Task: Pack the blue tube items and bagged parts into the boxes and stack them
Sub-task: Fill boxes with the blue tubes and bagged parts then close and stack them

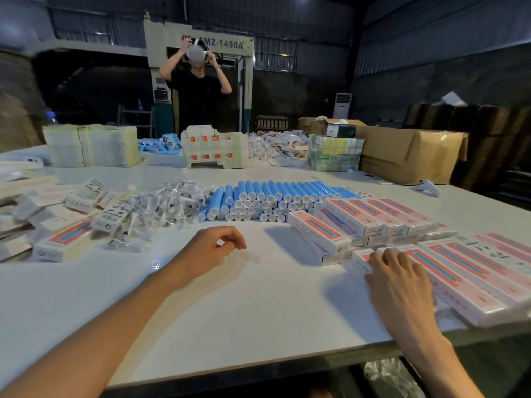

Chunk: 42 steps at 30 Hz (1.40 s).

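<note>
A heap of blue tubes with white end caps lies across the middle of the white table. Left of it sits a pile of clear bagged parts. Pink-and-white boxes are stacked right of the tubes, and a row of closed boxes lies flat at the near right. My right hand rests with straight fingers on the near end of that row. My left hand hovers over bare table with loosely curled fingers and holds nothing.
Loose and flattened boxes crowd the left side. At the far side stand paper stacks, a box-blank stack, more tubes and brown cartons. A person stands behind the table.
</note>
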Motion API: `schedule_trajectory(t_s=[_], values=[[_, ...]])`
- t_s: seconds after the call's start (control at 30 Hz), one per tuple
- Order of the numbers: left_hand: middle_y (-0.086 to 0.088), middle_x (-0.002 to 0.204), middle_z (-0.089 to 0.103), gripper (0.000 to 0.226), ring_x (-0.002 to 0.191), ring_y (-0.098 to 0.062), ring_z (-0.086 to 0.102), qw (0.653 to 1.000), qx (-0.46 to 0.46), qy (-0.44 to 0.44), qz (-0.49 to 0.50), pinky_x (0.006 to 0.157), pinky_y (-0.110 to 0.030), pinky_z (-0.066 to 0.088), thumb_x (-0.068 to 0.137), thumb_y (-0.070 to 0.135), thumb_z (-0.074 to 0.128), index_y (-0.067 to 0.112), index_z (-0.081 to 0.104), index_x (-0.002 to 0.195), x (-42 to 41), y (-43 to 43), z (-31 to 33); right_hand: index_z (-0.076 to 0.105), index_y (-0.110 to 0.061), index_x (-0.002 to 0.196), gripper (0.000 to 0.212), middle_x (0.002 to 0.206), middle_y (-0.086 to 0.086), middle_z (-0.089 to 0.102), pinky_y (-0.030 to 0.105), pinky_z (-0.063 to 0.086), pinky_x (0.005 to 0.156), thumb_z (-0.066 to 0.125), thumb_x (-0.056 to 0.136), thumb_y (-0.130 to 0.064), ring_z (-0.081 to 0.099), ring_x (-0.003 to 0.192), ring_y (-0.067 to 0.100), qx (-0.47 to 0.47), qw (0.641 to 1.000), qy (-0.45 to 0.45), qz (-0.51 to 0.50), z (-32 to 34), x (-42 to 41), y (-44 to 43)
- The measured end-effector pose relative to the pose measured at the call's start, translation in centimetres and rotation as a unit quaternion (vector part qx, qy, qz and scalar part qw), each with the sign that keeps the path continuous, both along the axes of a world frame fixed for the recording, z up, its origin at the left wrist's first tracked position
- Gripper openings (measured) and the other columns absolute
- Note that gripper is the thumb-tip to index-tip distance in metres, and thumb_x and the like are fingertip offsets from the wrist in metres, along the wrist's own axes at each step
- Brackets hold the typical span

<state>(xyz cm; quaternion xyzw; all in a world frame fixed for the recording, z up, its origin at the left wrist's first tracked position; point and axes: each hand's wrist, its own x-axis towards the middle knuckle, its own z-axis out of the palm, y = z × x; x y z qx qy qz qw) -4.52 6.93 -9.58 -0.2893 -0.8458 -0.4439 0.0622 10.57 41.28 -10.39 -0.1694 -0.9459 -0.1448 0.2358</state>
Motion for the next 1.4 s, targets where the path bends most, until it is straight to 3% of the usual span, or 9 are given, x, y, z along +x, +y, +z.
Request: schedule_trajectory(t_s=[0.2, 0.3, 0.43, 0.57, 0.8, 0.9, 1.07, 1.27, 1.4], values=[[0.014, 0.105, 0.077, 0.041, 0.104, -0.007, 0.071, 1.000, -0.010, 0.000, -0.007, 0.075, -0.028, 0.061, 0.103, 0.002, 0.056, 0.036, 0.076, 0.094, 0.0, 0.1, 0.0, 0.067, -0.009, 0.110, 0.022, 0.114, 0.013, 0.065, 0.047, 0.049, 0.086, 0.073, 0.094, -0.022, 0.060, 0.103, 0.036, -0.015, 0.999, 0.032, 0.040, 1.3, -0.6, -0.6], [0.013, 0.104, 0.075, 0.040, 0.095, -0.007, 0.070, 1.000, -0.017, 0.001, 0.001, 0.078, -0.036, 0.062, 0.102, 0.000, 0.054, 0.033, 0.076, 0.093, 0.0, 0.2, -0.3, 0.069, -0.006, 0.103, 0.016, 0.101, 0.013, 0.071, 0.047, 0.056, 0.080, 0.075, 0.093, -0.017, 0.066, 0.090, 0.035, -0.056, 0.988, 0.089, 0.113, 3.5, -1.2, -3.2], [0.015, 0.103, 0.074, 0.043, 0.088, -0.008, 0.071, 0.999, -0.035, 0.024, 0.015, 0.074, -0.035, 0.061, 0.102, -0.003, 0.055, 0.034, 0.075, 0.091, -0.1, 0.3, -0.3, 0.069, -0.011, 0.100, 0.013, 0.092, 0.008, 0.072, 0.041, 0.056, 0.072, 0.059, 0.103, -0.020, 0.067, 0.085, 0.032, -0.089, 0.959, 0.125, 0.238, 7.0, -4.1, -7.7], [0.016, 0.099, 0.073, 0.035, 0.082, -0.008, 0.071, 0.992, -0.069, 0.095, 0.051, 0.082, -0.036, 0.058, 0.105, 0.001, 0.058, 0.031, 0.074, 0.095, -0.2, 0.4, 0.0, 0.053, -0.014, 0.080, 0.024, 0.069, 0.001, 0.058, 0.032, 0.038, 0.049, 0.051, 0.104, -0.019, 0.055, 0.059, 0.023, -0.134, 0.926, 0.128, 0.328, 8.1, -8.8, -12.8], [0.016, 0.102, 0.075, 0.031, 0.094, -0.016, 0.068, 0.967, -0.117, 0.092, 0.207, 0.085, -0.039, 0.056, 0.097, 0.011, 0.061, 0.040, 0.067, 0.089, -0.5, 0.2, 0.2, 0.056, -0.016, 0.091, 0.018, 0.078, 0.003, 0.070, 0.039, 0.042, 0.059, 0.051, 0.104, -0.028, 0.058, 0.068, 0.029, -0.331, 0.862, 0.105, 0.369, 3.4, -14.4, -18.7], [0.017, 0.107, 0.073, 0.022, 0.095, -0.015, 0.067, 0.950, -0.163, 0.100, 0.246, 0.083, -0.038, 0.056, 0.098, 0.016, 0.056, 0.034, 0.068, 0.098, -0.6, -0.6, 0.3, 0.059, -0.017, 0.094, 0.013, 0.075, -0.002, 0.067, 0.040, 0.045, 0.061, 0.056, 0.103, -0.025, 0.059, 0.069, 0.027, -0.395, 0.831, 0.085, 0.382, 0.9, -15.3, -18.8], [0.006, 0.110, 0.071, 0.019, 0.104, -0.020, 0.064, 0.911, -0.226, 0.134, 0.318, 0.076, -0.033, 0.043, 0.097, 0.013, 0.057, 0.026, 0.063, 0.110, -1.5, -2.8, 1.4, 0.058, -0.024, 0.088, 0.011, 0.064, -0.012, 0.055, 0.035, 0.037, 0.058, 0.059, 0.099, -0.022, 0.054, 0.066, 0.021, -0.392, 0.819, 0.054, 0.415, -0.2, -16.9, -18.4], [-0.007, 0.124, 0.065, 0.022, 0.116, -0.029, 0.058, 0.859, -0.271, 0.143, 0.411, 0.094, -0.041, 0.048, 0.102, 0.017, 0.058, 0.013, 0.056, 0.123, -2.1, -6.3, 2.3, 0.067, -0.021, 0.088, 0.012, 0.076, -0.005, 0.068, 0.042, 0.051, 0.068, 0.061, 0.099, -0.021, 0.062, 0.073, 0.022, -0.448, 0.779, 0.024, 0.438, -0.4, -17.4, -18.6], [-0.021, 0.142, 0.052, 0.048, 0.131, -0.041, 0.048, 0.809, -0.327, 0.085, 0.481, 0.105, -0.053, 0.043, 0.101, 0.024, 0.059, 0.003, 0.044, 0.140, -2.9, -8.7, 2.8, 0.069, -0.019, 0.085, 0.014, 0.073, -0.002, 0.068, 0.044, 0.053, 0.067, 0.060, 0.097, -0.017, 0.063, 0.069, 0.024, -0.488, 0.756, 0.028, 0.435, 0.0, -17.3, -18.4]])
